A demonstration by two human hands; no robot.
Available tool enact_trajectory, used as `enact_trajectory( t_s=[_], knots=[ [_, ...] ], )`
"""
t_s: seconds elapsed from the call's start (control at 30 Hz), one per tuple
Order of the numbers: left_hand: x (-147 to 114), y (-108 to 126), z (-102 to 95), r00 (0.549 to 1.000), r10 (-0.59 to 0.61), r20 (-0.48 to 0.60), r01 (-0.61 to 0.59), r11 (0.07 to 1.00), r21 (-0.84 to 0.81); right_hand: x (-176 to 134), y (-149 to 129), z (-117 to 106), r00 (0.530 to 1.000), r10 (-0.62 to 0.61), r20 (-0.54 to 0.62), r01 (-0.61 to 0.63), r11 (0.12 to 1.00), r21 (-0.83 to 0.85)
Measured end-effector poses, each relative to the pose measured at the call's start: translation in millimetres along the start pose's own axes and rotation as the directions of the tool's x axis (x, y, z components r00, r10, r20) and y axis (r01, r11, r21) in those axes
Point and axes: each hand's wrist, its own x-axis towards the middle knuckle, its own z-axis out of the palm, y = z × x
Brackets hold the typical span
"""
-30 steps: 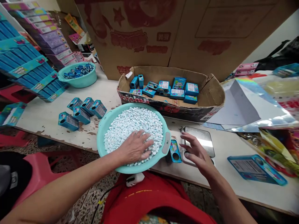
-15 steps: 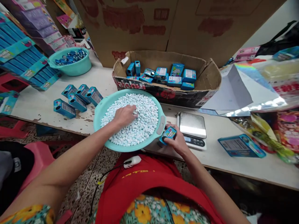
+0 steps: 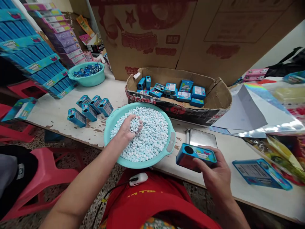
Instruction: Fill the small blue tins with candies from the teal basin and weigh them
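My left hand (image 3: 127, 129) is cupped palm up, holding a small heap of white and pale blue candies (image 3: 134, 125). It rests in a turquoise basin (image 3: 110, 122) full of the same candies (image 3: 152, 136). My right hand (image 3: 215, 170) grips a blue candy tin (image 3: 190, 160) lying on its long side, its dark round hole facing up at the left end. The tin is held above the table's front edge, to the right of the basin. Behind it, a weighing scale (image 3: 202, 139) is partly hidden by the tin and hand.
A cut-down cardboard box (image 3: 214, 111) holds several blue tins. Several tins (image 3: 89, 112) stand left of the basin, before a bowl (image 3: 95, 79) of shiny blue pieces. One larger blue box (image 3: 260, 173) lies at right. A red stool (image 3: 47, 173) stands at lower left.
My left hand has turned from palm down to palm up, scooping candies. My right hand has lifted the tin from beside the basin, rightwards and closer to me. The view has shifted.
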Motion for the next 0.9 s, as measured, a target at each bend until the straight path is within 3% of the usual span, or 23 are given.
enact_trajectory(
  t_s=[0.07,0.2,0.37,0.57,0.9],
  knots=[
    [-7.3,3.8,7.2,0.997,-0.003,0.072,0.006,0.999,-0.034,14.1,-23.3,11.8,0.999,-0.039,0.017,0.039,0.999,0.009],
    [-26.5,14.5,32.8,0.962,0.152,0.227,-0.131,0.986,-0.104,40.6,-57.9,65.3,0.949,-0.178,0.260,0.167,0.984,0.067],
    [-36.3,18.4,54.2,0.897,0.407,0.176,-0.386,0.912,-0.142,54.7,-72.1,119.2,0.880,-0.307,0.361,0.314,0.948,0.041],
    [-30.7,17.8,52.3,0.848,0.505,0.164,-0.500,0.863,-0.072,54.7,-78.5,128.0,0.858,-0.367,0.359,0.373,0.926,0.056],
    [-30.7,18.1,57.0,0.814,0.535,0.225,-0.553,0.833,0.021,60.7,-80.8,119.1,0.871,-0.283,0.402,0.301,0.953,0.018]
  ],
)
